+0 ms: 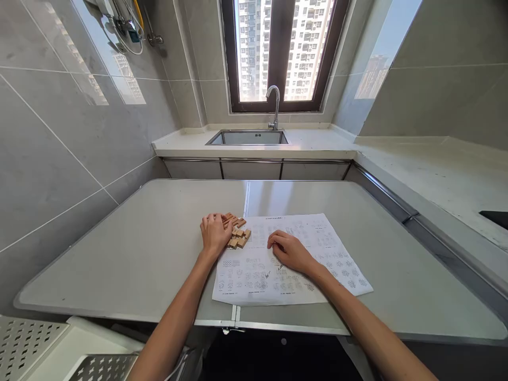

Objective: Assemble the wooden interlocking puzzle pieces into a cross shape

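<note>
My left hand (215, 232) lies at the left of a small group of notched wooden puzzle pieces (239, 238). Its fingers curl over more of the wooden pieces at the far end of the group and partly hide them. Under the pieces' right side is the edge of a large printed instruction sheet (254, 288), covered in small line diagrams. My right hand (291, 251) rests on the middle of that sheet, its fingers bent in and the fingertips toward the paper. Nothing shows between those fingers.
A pale folding table (166, 227) with a metal seam holds the sheet and pieces. Behind it are a counter with a sink (254, 137), a faucet (275, 106) and a window. White perforated plastic (29, 338) stands at the lower left. A counter (448, 174) runs along the right.
</note>
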`<state>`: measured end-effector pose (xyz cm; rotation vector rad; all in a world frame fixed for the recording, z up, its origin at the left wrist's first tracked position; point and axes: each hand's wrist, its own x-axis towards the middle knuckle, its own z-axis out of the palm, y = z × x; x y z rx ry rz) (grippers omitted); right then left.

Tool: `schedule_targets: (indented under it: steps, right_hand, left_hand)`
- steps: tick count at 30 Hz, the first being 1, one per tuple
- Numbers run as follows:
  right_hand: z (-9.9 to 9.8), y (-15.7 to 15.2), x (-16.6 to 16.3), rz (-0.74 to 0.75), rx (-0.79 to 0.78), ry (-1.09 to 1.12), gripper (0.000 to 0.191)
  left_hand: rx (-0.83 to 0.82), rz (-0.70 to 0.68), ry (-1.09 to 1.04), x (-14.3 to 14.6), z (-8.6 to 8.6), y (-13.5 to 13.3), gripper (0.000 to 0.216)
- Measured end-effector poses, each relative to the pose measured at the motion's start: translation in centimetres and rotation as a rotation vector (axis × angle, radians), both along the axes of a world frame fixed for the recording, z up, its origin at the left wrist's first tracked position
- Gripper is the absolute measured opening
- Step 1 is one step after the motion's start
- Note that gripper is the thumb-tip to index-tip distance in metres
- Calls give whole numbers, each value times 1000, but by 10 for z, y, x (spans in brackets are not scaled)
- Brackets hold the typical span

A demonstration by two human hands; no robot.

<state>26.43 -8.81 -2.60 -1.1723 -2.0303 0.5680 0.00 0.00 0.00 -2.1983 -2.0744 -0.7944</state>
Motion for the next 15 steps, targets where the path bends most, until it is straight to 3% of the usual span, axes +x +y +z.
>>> schedule_targets:
  steps: [15]
  right_hand:
    - [-1, 0, 1, 1, -11, 7, 25]
  left_hand:
    - [-114, 40, -90, -9, 2, 8, 58]
